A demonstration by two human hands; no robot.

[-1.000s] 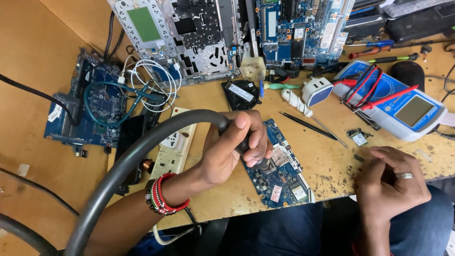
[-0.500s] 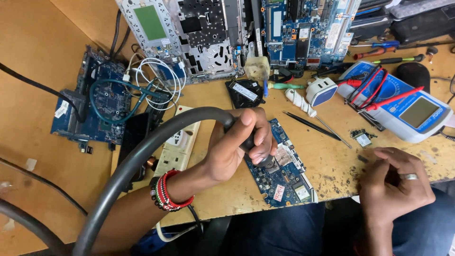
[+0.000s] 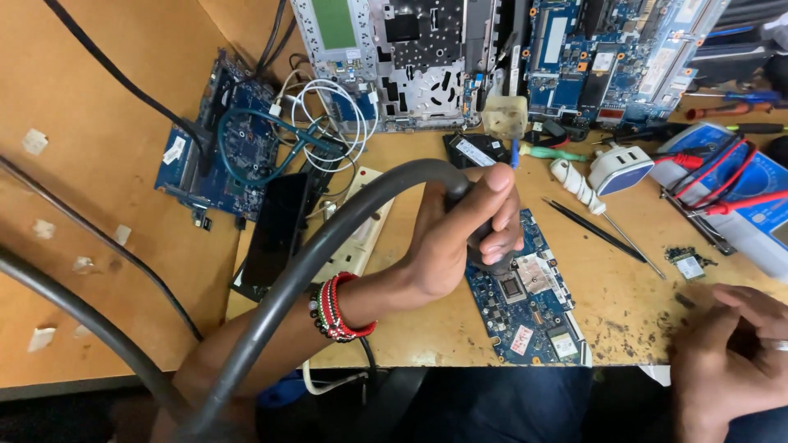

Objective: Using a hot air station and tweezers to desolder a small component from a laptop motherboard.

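The left hand [image 3: 460,234] is clenched round the nozzle end of a stiff grey hose [image 3: 328,254], held over the thin, likely fragile blue board [image 3: 525,299] on the bench [image 3: 410,332] (best gripped near its tip), while the right hand [image 3: 730,353] rests loosely curled, holding nothing I can make out

Left hand [image 3: 460,234] gripping hose handle [image 3: 345,234], over blue circuit board [image 3: 529,303]

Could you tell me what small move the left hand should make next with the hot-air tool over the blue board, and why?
Probably a slight lift or a small circling of the nozzle. The left hand grips the tool on its thick grey hose, its tip right at the blue circuit board, beside the silvery shield. The right hand rests off the board, holding no tweezers; those lie on the table.
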